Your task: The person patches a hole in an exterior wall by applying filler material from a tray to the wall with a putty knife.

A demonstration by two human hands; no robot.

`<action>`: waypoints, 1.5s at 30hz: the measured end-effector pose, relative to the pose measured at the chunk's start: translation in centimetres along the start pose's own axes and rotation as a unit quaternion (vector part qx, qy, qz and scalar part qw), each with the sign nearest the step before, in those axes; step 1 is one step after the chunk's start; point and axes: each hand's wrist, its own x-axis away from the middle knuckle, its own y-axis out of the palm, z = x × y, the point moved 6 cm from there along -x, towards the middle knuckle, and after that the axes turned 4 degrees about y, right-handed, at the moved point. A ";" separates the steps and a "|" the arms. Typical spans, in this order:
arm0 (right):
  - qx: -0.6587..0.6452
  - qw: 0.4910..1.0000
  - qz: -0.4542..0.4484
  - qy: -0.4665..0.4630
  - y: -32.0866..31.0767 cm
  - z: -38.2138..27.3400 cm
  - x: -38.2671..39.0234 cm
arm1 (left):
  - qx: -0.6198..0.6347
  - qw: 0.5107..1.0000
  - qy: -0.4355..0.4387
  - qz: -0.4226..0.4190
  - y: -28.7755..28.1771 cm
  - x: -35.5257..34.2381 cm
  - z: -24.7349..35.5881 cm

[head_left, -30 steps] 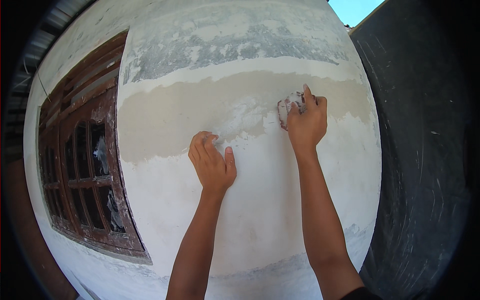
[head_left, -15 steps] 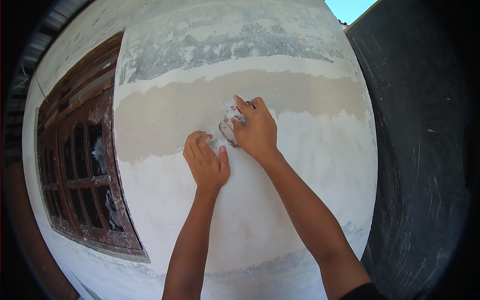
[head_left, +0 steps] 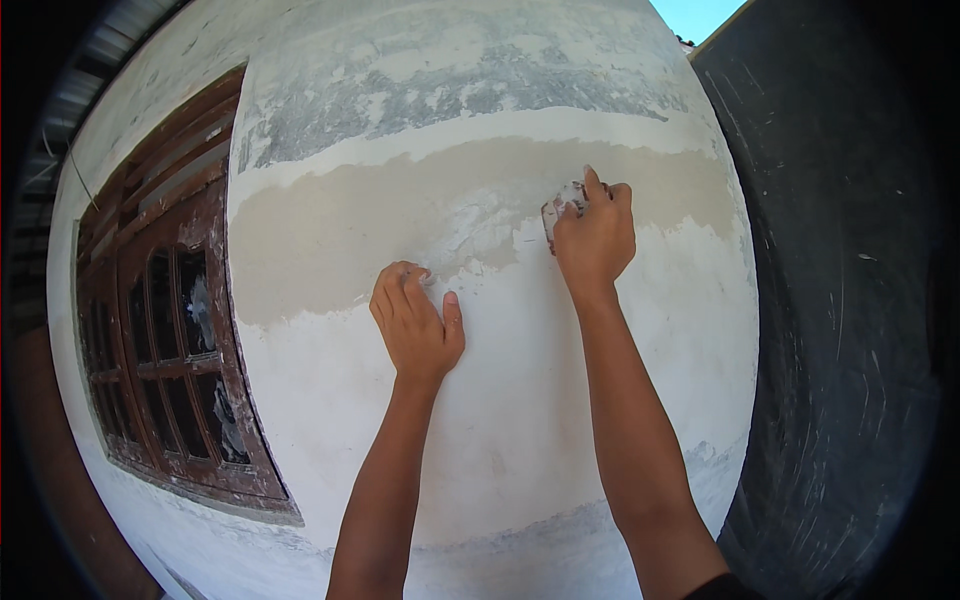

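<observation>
My right hand (head_left: 597, 235) grips a flat, putty-smeared tool with reddish-brown edges (head_left: 553, 215) against the beige band of putty (head_left: 300, 230) on the white wall (head_left: 510, 370). My left hand (head_left: 410, 310) rests on the wall at the band's lower edge, lower and left of the tool, thumb apart and fingers bent. A small greyish bit shows at its fingertips, too small to make out. A rougher whitish patch (head_left: 475, 230) lies between my hands.
A weathered brown wooden window (head_left: 160, 400) with dark panes is set in the wall at left. Grey mottled plaster (head_left: 450, 80) runs above the putty band. A dark scuffed panel (head_left: 830, 300) stands at right. Corrugated roofing and a patch of sky show at the top.
My right hand swept down and left with the tool, close to my left hand, then back up and right, uncovering the whitish patch. My left hand stayed in nearly the same place.
</observation>
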 end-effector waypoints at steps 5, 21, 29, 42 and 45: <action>-0.147 0.972 -0.131 -0.130 3.2 -4.8 3.7 | -0.015 1.000 0.001 0.016 0.0 0.0 -0.1; -0.037 0.997 -0.035 -0.061 2.6 -0.8 -0.4 | -0.006 1.000 0.003 0.013 0.1 0.0 0.0; -0.155 0.976 -0.046 -0.143 -1.2 -0.2 -0.8 | -0.002 1.000 -0.008 0.011 0.0 -0.1 0.1; -0.074 0.880 0.063 -0.464 -2.8 -2.2 6.6 | 0.000 1.000 -0.008 -0.002 -0.1 -0.1 0.1; -0.058 0.863 0.075 -0.497 -1.7 -2.1 7.9 | 0.001 1.000 -0.015 0.008 0.0 -0.1 0.0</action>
